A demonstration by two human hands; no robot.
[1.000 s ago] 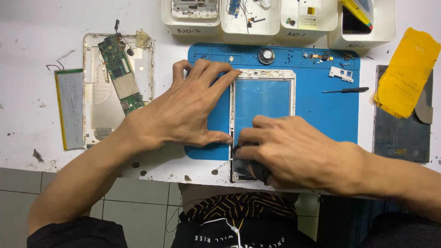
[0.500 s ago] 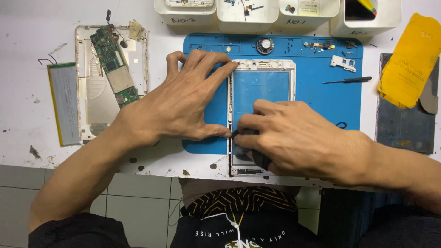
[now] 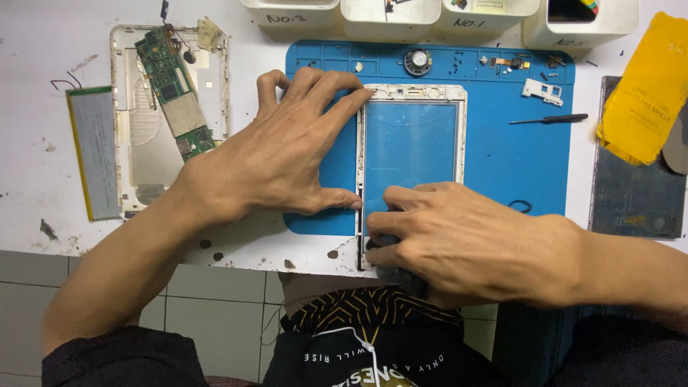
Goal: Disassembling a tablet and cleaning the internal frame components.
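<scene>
**Tablet stripped down, glass panel under your hands**

Head view: you are working on the white-framed touch panel [image 3: 412, 143], which is lying face up on the blue mat [image 3: 502, 172], toward the mat's left half, with its near end overhanging the mat's near edge. Your left hand [image 3: 276, 154] is lying spread and flat, fingers reaching to the panel's left rim and far left corner, thumb pressing along the mat just beside the lower left rim; it is pinning, not gripping. Your right hand [image 3: 473, 240] is curling closed over the panel's near end, around something dark [image 3: 390, 247] that is too covered to name.

Judging by how things are lying, the teardown is looking well along. Left of the mat, the back shell [image 3: 140, 150] is sitting open with the green circuit board [image 3: 172, 93] resting loose across it, and the flat grey battery [image 3: 95, 150] is lying out beside the shell, farther left. On the mat's far strip, a round speaker [image 3: 417, 61], small screws and a white bracket [image 3: 541, 89] are lying already removed, and a small screwdriver [image 3: 552, 119] is resting on the mat's right side. White bins [image 3: 390, 18] are standing beyond the mat's far edge; a yellow pouch [image 3: 645, 89] and a dark slab [image 3: 634, 193] are sitting to its right.

What seems left is the panel itself: the glass is sitting in its frame, so separating it looks unfinished
</scene>
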